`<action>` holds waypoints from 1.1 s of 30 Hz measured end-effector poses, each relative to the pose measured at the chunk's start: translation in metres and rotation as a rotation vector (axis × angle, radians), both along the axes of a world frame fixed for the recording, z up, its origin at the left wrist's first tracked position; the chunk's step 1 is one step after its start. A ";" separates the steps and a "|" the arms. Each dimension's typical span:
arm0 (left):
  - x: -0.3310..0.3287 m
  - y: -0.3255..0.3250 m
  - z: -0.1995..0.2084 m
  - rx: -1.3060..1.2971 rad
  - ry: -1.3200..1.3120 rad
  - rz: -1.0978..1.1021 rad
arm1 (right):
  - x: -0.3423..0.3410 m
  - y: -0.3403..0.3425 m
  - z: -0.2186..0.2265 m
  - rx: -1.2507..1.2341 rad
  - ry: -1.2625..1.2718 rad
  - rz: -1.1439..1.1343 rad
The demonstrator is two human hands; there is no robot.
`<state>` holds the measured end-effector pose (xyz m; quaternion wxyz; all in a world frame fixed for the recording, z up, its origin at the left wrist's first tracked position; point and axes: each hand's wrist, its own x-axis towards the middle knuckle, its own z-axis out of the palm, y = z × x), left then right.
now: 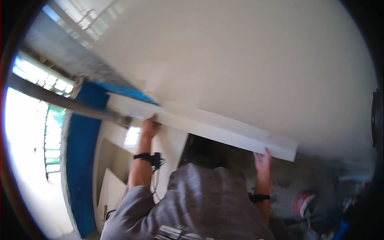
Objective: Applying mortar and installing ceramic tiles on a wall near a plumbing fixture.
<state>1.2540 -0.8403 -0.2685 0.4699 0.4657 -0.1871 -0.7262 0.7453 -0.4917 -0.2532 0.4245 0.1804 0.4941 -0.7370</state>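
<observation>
A long narrow white board [224,134] runs across the middle, sloping down to the right along the lower edge of a large pale panel [256,60]. My left hand [150,127] grips the board's near edge towards its left part, thumb side up. Further right, my right hand [263,160] holds the same edge close to the board's right end. Most fingers of both hands are hidden behind or under the board. Black bands circle both wrists, and a small dark device [156,160] with a cable sits by the left one.
At left stand a blue wall section [82,160], a grey pole [60,100] and a bright opening. White panels [110,188] lean below my left arm. A red and white container [302,204] rests at lower right, near cluttered items.
</observation>
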 end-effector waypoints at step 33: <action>-0.007 0.009 0.014 0.031 -0.028 0.005 | 0.006 0.003 0.006 -0.058 0.090 -0.022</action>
